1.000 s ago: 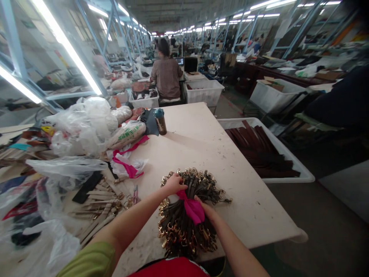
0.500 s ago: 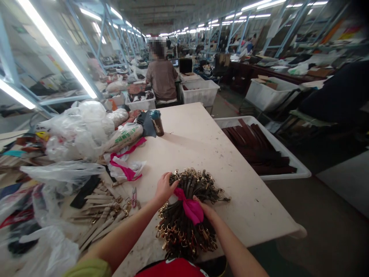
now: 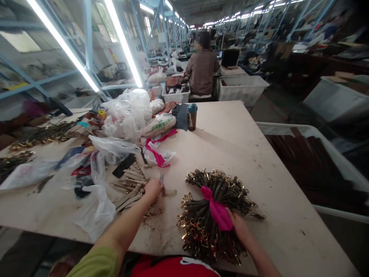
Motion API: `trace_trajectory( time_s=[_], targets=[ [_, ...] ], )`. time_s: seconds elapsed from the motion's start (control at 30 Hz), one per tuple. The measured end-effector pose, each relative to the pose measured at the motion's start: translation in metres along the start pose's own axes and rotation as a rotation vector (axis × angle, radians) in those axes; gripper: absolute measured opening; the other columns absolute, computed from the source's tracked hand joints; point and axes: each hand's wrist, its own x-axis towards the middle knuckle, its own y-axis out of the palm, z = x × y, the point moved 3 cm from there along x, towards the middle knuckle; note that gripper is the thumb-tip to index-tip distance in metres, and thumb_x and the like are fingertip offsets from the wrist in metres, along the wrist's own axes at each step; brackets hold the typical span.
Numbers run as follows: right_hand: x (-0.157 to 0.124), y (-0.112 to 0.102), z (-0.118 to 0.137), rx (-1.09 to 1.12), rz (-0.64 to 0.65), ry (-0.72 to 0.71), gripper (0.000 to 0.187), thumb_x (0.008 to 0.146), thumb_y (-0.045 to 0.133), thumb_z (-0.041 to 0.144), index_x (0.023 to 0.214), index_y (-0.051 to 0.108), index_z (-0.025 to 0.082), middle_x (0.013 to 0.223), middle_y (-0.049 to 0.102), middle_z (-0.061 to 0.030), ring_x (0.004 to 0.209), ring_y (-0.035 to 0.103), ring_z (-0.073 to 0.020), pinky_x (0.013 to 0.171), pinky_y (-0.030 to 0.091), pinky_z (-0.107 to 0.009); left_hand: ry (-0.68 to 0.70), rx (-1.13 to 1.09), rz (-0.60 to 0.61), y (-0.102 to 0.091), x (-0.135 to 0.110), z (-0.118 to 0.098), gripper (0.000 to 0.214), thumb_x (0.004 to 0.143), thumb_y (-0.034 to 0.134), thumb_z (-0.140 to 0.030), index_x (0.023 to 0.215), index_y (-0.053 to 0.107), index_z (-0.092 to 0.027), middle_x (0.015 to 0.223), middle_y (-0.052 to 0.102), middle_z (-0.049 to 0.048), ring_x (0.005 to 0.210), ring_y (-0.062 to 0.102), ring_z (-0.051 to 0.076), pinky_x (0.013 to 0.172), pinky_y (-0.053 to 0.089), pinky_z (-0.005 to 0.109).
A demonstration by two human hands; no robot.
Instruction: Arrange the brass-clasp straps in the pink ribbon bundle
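Note:
A thick bundle of dark straps [image 3: 201,209] with gold-coloured metal clasps at both ends lies on the table. Bright pink cloth [image 3: 220,215] is tied round its middle. My right hand [image 3: 238,225] grips the cloth at the bundle's right side, its fingertips partly hidden. To the left, my left hand [image 3: 153,188] is closed on a small pair of snips [image 3: 162,177], whose metal blades stick out past the fingers. Loose beige straps [image 3: 134,179] with metal fittings lie right beside and under that hand.
Clear plastic bags [image 3: 127,113] and wrapped goods crowd the table's left side. A dark bottle with a blue lid [image 3: 191,117] stands farther back. Beyond the right table edge sits a white bin [image 3: 325,132] of dark brown strips. A person [image 3: 201,71] sits ahead, back turned.
My left hand has let go of the bundle, moved left and closed on the snips. My right hand stays at the pink cloth. The view has turned left.

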Motion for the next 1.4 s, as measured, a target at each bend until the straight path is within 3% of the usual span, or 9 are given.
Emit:
trace_trajectory(
  time_s=[0.27,0.47,0.63,0.77,0.9,1.0,1.1,1.23,1.4],
  targets=[
    [-0.065,-0.028,0.047,-0.106,-0.3,-0.156,0.038,0.083,0.038,0.05,0.096,0.058,0.02,0.096,0.064,-0.0081,0.09,0.058,-0.0218,0.082,0.043,-0.034,-0.073,-0.029,0.026,0.011,0.011,-0.004,0.036,0.083,0.042,-0.044,0.096,0.055,-0.013,0.099,0.064,0.0162,0.092,0.061,0.03,0.072,0.046,0.035],
    [-0.084,-0.004,0.085,-0.225,-0.196,-0.439,0.026,0.087,0.04,0.036,0.086,0.061,0.02,0.083,0.064,-0.0057,0.081,0.057,-0.019,0.075,0.041,-0.032,-0.013,-0.092,0.101,-0.014,0.013,-0.022,0.02,0.075,0.052,-0.034,0.074,0.057,-0.015,0.08,0.066,0.0129,0.083,0.062,0.031,0.065,0.044,0.033],
    [-0.09,0.0,0.096,-0.018,-0.167,-0.406,0.026,0.088,0.04,0.034,0.091,0.062,0.02,0.087,0.064,-0.0053,0.084,0.057,-0.0169,0.079,0.043,-0.03,0.259,-0.305,0.118,-0.045,-0.043,-0.098,0.024,0.082,0.044,-0.037,0.082,0.053,-0.015,0.074,0.063,0.0048,0.073,0.059,0.02,0.064,0.043,0.027],
    [-0.082,-0.001,0.113,0.508,-0.083,-0.353,0.043,0.085,0.045,0.042,0.122,0.046,0.02,0.119,0.057,-0.0075,0.107,0.054,-0.0169,0.092,0.044,-0.029,0.593,-0.481,0.321,-0.046,-0.123,-0.182,0.025,0.073,0.058,-0.043,0.076,0.057,-0.018,0.071,0.062,-0.0018,0.067,0.057,0.014,0.059,0.044,0.021],
    [-0.073,-0.016,0.111,0.722,-0.129,-0.221,0.047,0.083,0.044,0.051,0.111,0.054,0.016,0.108,0.062,-0.0087,0.096,0.058,-0.0173,0.089,0.048,-0.032,0.907,-0.661,0.605,-0.048,-0.175,-0.235,0.019,0.077,0.054,-0.029,0.092,0.059,-0.017,0.082,0.066,0.0006,0.075,0.06,0.016,0.062,0.046,0.022],
    [-0.071,-0.038,0.088,0.794,-0.283,-0.063,0.048,0.081,0.043,0.056,0.107,0.055,0.018,0.086,0.063,-0.005,0.073,0.058,-0.014,0.065,0.051,-0.026,0.988,-0.4,0.345,-0.057,-0.172,-0.253,0.024,0.083,0.05,-0.028,0.105,0.056,-0.018,0.092,0.066,0.002,0.082,0.061,0.017,0.069,0.047,0.024],
    [-0.07,-0.056,0.062,0.894,-0.407,0.02,0.046,0.08,0.045,0.057,0.108,0.052,0.021,0.066,0.052,0.0032,0.052,0.047,-0.0075,0.042,0.037,-0.017,0.954,-0.108,0.011,-0.058,-0.152,-0.269,0.017,0.085,0.051,-0.027,0.096,0.061,-0.019,0.092,0.064,0.0051,0.086,0.059,0.021,0.076,0.045,0.031],
    [-0.064,-0.063,0.043,0.855,-0.439,0.016,0.046,0.078,0.047,0.058,0.105,0.05,0.021,0.059,0.039,0.0073,0.043,0.03,-0.0037,0.036,0.024,-0.015,0.972,0.015,-0.086,-0.039,-0.134,-0.292,0.012,0.082,0.057,-0.027,0.084,0.062,-0.017,0.087,0.061,0.0077,0.087,0.056,0.026,0.079,0.041,0.04],
    [-0.061,-0.062,0.043,0.771,-0.342,0.065,0.047,0.08,0.041,0.057,0.1,0.052,0.017,0.071,0.046,0.0019,0.053,0.04,-0.0065,0.043,0.034,-0.018,1.037,0.095,-0.16,-0.024,-0.13,-0.305,0.005,0.083,0.054,-0.021,0.085,0.057,-0.017,0.088,0.058,0.0062,0.087,0.053,0.024,0.077,0.038,0.039]
  ],
)
